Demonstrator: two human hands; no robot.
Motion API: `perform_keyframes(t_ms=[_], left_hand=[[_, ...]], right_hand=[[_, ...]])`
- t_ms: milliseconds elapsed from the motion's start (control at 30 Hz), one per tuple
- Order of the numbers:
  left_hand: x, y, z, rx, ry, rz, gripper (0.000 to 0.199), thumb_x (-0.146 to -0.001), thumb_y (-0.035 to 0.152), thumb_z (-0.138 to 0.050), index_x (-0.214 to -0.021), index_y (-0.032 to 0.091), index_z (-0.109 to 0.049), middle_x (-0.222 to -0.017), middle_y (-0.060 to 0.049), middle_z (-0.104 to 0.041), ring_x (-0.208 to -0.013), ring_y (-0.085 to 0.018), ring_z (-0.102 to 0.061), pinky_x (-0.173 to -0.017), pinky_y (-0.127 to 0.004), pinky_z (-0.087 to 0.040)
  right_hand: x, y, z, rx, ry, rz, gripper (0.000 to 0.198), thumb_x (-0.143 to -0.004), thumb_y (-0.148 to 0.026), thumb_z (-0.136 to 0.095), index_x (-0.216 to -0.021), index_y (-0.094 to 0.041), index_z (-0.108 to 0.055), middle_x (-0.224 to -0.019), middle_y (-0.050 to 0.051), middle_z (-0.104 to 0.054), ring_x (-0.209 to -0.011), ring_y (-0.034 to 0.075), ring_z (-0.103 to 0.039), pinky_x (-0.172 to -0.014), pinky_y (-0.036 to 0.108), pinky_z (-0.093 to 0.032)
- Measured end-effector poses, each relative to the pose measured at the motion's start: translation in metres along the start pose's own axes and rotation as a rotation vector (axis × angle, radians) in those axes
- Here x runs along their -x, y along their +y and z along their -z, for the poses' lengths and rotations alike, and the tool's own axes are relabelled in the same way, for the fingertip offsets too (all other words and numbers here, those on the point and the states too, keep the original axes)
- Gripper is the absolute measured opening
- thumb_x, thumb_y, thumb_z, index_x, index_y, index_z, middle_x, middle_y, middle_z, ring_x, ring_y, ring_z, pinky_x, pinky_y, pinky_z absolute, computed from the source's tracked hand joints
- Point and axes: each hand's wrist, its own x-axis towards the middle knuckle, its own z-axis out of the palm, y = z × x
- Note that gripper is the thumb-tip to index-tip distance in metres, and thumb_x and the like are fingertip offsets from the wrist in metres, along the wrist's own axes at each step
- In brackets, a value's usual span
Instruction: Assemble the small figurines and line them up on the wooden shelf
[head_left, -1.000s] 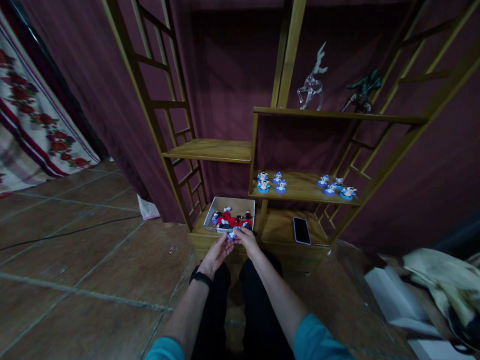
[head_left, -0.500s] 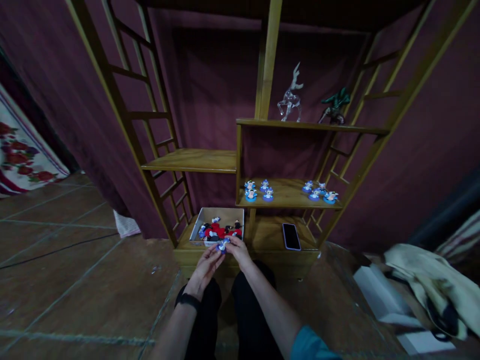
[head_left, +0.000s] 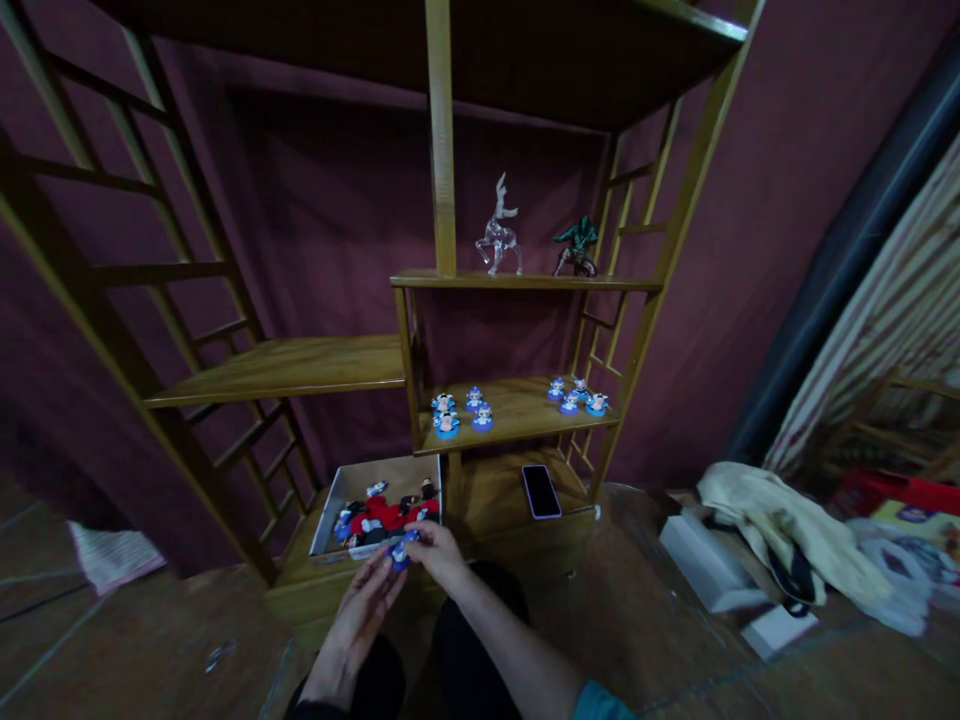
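Between my two hands is a small blue-and-white figurine (head_left: 403, 551), held just in front of the box's near edge. My left hand (head_left: 366, 597) grips it from the lower left, and the fingers of my right hand (head_left: 435, 552) pinch it from the right. Behind them stands an open cardboard box (head_left: 341, 492) with red, black and blue-white toy figures (head_left: 386, 513) inside. On the shelf (head_left: 517, 418) above, several similar figurines stand in two groups: a left group (head_left: 482, 418) and a right group (head_left: 570, 403).
A phone (head_left: 541, 492) lies on the bottom board, right of the box. A clear deer figure (head_left: 498, 235) and a dark green figure (head_left: 577, 246) stand on the upper shelf. White boxes (head_left: 705, 565) and a cream cloth (head_left: 765, 520) lie on the floor at right.
My view has turned to the right and come closer to the shelves. Both hands still hold the figurine in front of the box; the standing figurines have stayed in place.
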Motion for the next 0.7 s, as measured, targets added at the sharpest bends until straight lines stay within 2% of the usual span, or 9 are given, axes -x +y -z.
perform_keyframes(t_ms=[267,467,700], left_hand=[[-0.004,0.002,-0.011,0.009,0.074,0.128,0.007,-0.078,0.016,-0.059,-0.085,0.015,-0.061,-0.077,-0.006,-0.068,-0.066,-0.013,-0.065,-0.066,-0.025,-0.054],[0.002,0.001,-0.019,0.018,0.046,0.179,0.015,-0.078,0.027,-0.060,-0.084,0.014,-0.061,-0.074,-0.006,-0.067,-0.064,-0.012,-0.064,-0.062,-0.022,-0.051],[-0.001,-0.003,-0.013,0.040,0.033,0.180,0.021,-0.076,0.031,-0.062,-0.088,0.014,-0.060,-0.073,-0.006,-0.066,-0.065,-0.012,-0.063,-0.062,-0.022,-0.050]], right_hand=[[0.001,-0.011,0.006,0.036,-0.031,-0.036,0.042,-0.056,-0.042,-0.072,-0.090,-0.020,-0.066,-0.080,0.001,-0.064,-0.066,0.015,-0.058,-0.055,0.025,-0.045],[0.005,-0.018,0.012,0.070,-0.065,-0.054,0.040,-0.061,-0.044,-0.068,-0.093,-0.020,-0.065,-0.087,0.003,-0.066,-0.073,0.017,-0.060,-0.059,0.027,-0.047],[0.007,-0.017,0.012,0.085,-0.054,-0.075,0.039,-0.063,-0.040,-0.066,-0.096,-0.020,-0.064,-0.091,0.003,-0.068,-0.072,0.017,-0.062,-0.059,0.027,-0.049]])
